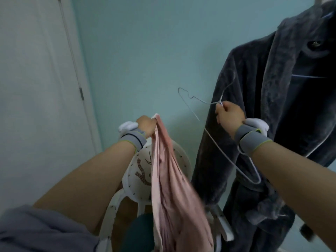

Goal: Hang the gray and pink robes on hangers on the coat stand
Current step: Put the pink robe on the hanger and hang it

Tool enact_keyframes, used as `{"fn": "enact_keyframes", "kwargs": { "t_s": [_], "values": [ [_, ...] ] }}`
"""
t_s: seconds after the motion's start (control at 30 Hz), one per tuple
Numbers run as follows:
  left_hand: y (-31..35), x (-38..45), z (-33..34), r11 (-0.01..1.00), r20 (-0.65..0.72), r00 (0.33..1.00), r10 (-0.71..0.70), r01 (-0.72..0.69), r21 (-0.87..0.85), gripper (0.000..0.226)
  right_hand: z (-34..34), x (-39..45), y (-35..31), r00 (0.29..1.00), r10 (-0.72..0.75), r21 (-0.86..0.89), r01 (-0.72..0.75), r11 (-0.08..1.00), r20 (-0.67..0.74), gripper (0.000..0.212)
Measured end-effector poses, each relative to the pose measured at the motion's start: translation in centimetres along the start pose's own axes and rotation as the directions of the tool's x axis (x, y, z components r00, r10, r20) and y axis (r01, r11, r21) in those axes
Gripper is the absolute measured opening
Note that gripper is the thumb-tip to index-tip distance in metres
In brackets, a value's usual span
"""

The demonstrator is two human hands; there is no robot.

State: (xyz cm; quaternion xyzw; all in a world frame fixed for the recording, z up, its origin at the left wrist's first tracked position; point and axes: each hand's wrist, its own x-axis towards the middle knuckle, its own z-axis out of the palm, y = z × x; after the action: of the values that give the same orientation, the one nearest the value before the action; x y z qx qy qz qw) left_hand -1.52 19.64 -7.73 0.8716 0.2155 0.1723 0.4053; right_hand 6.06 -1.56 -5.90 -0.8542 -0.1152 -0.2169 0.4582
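The gray plush robe (272, 110) hangs at the right, its collar up at the top edge where the coat stand (317, 0) barely shows. My right hand (229, 117) grips a thin wire hanger (225, 148) at its neck, in front of the gray robe. My left hand (146, 125) holds the pink robe (171, 188) bunched at its top edge, and the cloth hangs down toward the bottom of the view. Both wrists wear gray bands.
A white chair (138, 179) with a patterned round back stands below and behind the pink robe. A teal wall (145, 51) fills the middle, with a white door (36, 88) at the left.
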Motion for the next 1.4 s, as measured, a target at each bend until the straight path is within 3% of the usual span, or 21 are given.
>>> {"fn": "enact_keyframes", "kwargs": {
  "t_s": [0.1,0.17,0.33,0.47,0.6,0.77,0.87,0.97,1.13,1.23,1.3,1.4],
  "values": [
    [-0.3,-0.8,1.9,0.998,0.007,0.998,0.058,-0.058,-0.032,0.052,1.1,-1.5,0.0,0.982,-0.003,-0.004,0.003,1.0,0.191,0.023],
    [-0.1,-1.2,2.9,0.984,0.024,0.998,0.062,-0.057,-0.17,0.052,3.2,-3.6,0.5,0.954,0.054,0.06,-0.075,0.995,0.294,0.016],
    [1.4,-1.1,2.3,0.965,-0.033,0.99,0.136,-0.14,-0.222,0.055,7.5,-8.9,1.5,0.799,0.106,0.259,-0.313,0.914,0.592,0.048],
    [2.2,-1.7,1.8,0.94,0.013,0.973,0.232,-0.221,-0.26,0.051,9.7,-9.8,1.9,0.844,0.169,0.201,-0.308,0.93,0.509,0.041],
    [0.3,-0.9,0.2,0.959,0.037,0.963,0.267,-0.262,-0.103,0.043,9.2,-7.6,2.9,0.866,0.219,0.014,-0.252,0.968,0.449,0.026],
    [-3.7,0.1,-1.3,0.97,0.253,0.967,0.043,-0.101,0.22,0.038,6.9,-5.3,2.5,0.903,0.172,-0.027,-0.175,0.984,0.395,0.008],
    [-4.1,-0.7,-0.2,0.994,0.472,0.881,-0.018,-0.033,0.1,0.025,6.4,-4.9,0.8,0.906,0.101,-0.076,-0.076,0.994,0.412,0.013],
    [-3.8,-1.9,2.6,0.997,0.613,0.788,0.06,-0.011,-0.082,0.013,6.4,-5.0,-0.4,0.897,0.057,-0.067,-0.031,0.997,0.438,0.034],
    [-3.9,-2.2,6.2,0.962,0.482,0.868,0.116,0.023,-0.273,0.03,6.2,-5.4,-0.5,0.853,0.046,-0.039,-0.03,0.999,0.52,0.04],
    [-4.0,-1.3,5.1,0.988,0.558,0.825,0.083,0.004,-0.152,0.037,5.2,-5.1,0.5,0.803,0.108,0.0,-0.134,0.991,0.586,0.029],
    [-3.9,-0.6,4.5,0.994,0.536,0.841,0.076,-0.024,-0.103,0.035,4.5,-5.2,0.9,0.771,0.141,-0.027,-0.158,0.987,0.621,0.029],
    [-4.1,0.2,4.3,0.998,0.459,0.888,0.037,-0.058,0.032,0.038,4.1,-5.2,1.5,0.842,0.124,-0.244,0.01,0.97,0.526,0.045]
  ]
}}
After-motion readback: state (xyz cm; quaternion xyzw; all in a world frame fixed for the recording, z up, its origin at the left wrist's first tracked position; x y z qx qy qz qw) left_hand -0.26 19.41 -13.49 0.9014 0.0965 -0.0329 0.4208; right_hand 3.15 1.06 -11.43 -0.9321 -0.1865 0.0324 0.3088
